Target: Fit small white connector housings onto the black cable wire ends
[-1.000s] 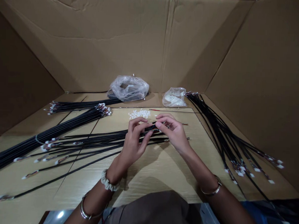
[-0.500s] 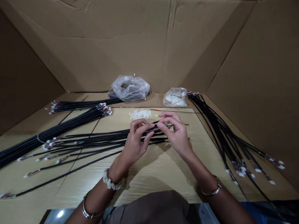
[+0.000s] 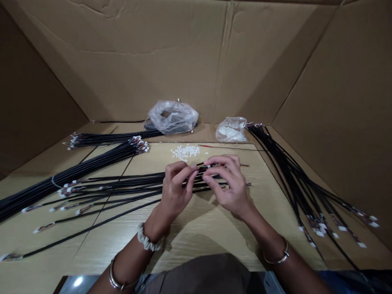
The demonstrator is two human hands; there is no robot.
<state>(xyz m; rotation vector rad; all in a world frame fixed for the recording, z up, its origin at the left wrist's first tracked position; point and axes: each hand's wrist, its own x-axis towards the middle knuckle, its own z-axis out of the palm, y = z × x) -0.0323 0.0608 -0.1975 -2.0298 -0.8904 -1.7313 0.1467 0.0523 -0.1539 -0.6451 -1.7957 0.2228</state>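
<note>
Centrally, thin wires (image 3: 201,167) pinched in left fingers (image 3: 185,174), right fingers (image 3: 221,170) parted beside.

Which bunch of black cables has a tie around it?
The thick bundle on the left that runs out of view at the left edge. A pale band loops around it; no band shows on the other bunches.

Cables (image 3: 101,161) plain black; connectors (image 3: 138,140) at their ends white, short wires there mixed, some reddish. Small loose pieces (image 3: 185,151) white. Tabletop (image 3: 211,234) pale yellowish wood tone, faint grain, dark seam lines. Cardboard walls (image 3: 138,53) brown. Bags (image 3: 172,117) clear, whitish. Scrunchie (image 3: 147,239) cream. Bangles (image 3: 277,254) silvery.
</note>
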